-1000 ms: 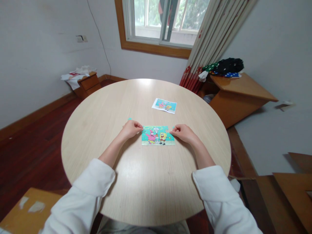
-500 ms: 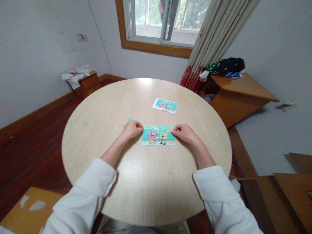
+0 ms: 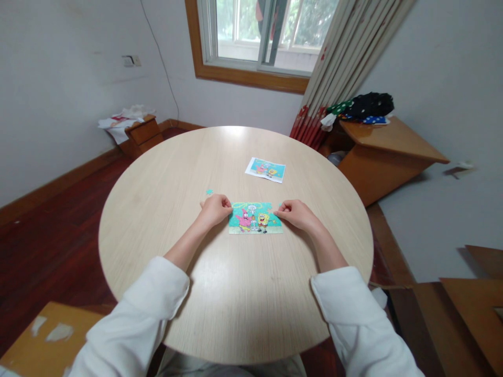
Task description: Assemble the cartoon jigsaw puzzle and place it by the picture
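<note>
A cartoon jigsaw puzzle lies flat on the round table, with pink and yellow characters on teal. Near its upper right, a table-coloured gap shows among the pieces. My left hand is closed, thumb and fingers at the puzzle's left edge. Across from it, my right hand pinches at the right edge, partly covering that side. A loose teal puzzle piece lies just beyond my left hand. Farther back rests a printed reference picture showing the same scene.
The round wooden table fills the middle of the view. A wooden cabinet with dark cloth on it stands behind right, beside a long curtain. A wooden stool is at lower left.
My left hand has shifted very slightly right against the puzzle's edge, and more of the loose teal piece shows. My right hand stays nearly in place.
</note>
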The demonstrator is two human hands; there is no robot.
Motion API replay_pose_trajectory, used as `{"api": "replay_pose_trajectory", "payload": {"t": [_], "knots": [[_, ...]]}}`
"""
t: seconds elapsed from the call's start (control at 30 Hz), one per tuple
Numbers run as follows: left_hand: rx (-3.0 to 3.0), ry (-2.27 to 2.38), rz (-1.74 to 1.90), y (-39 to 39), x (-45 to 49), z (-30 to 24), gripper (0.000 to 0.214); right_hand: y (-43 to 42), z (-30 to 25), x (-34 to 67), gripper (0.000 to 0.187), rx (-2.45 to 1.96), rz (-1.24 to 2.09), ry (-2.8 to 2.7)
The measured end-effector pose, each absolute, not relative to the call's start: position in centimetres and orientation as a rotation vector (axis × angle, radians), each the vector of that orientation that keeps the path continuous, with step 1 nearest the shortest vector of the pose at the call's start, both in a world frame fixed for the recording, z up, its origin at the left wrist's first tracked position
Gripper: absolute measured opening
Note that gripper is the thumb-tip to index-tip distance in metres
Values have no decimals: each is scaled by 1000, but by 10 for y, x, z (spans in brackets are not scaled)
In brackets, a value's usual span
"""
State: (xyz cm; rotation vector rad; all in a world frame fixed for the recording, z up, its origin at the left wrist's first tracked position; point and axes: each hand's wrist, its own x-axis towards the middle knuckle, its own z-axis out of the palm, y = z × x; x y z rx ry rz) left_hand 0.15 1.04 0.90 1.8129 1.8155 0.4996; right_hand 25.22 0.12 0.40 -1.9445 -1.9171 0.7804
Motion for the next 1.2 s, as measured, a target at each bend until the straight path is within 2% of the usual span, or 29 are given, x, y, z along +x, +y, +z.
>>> {"api": "replay_pose_trajectory", "payload": {"t": [0.47, 0.77, 1.07, 1.2], "knots": [[1930, 1850, 530, 10, 0, 3, 6, 2, 3, 253, 22, -1941, 772, -1923], [1753, 2138, 771, 28, -44, 7, 24, 2, 2, 253, 25, -1935, 707, -1964], [1836, 2148, 715, 44, -53, -12, 28, 4, -4, 257, 24, -1863, 715, -1860], [1882, 2171, 663, 48, -46, -16, 23, 7, -7, 259, 24, -1821, 691, -1741]]}}
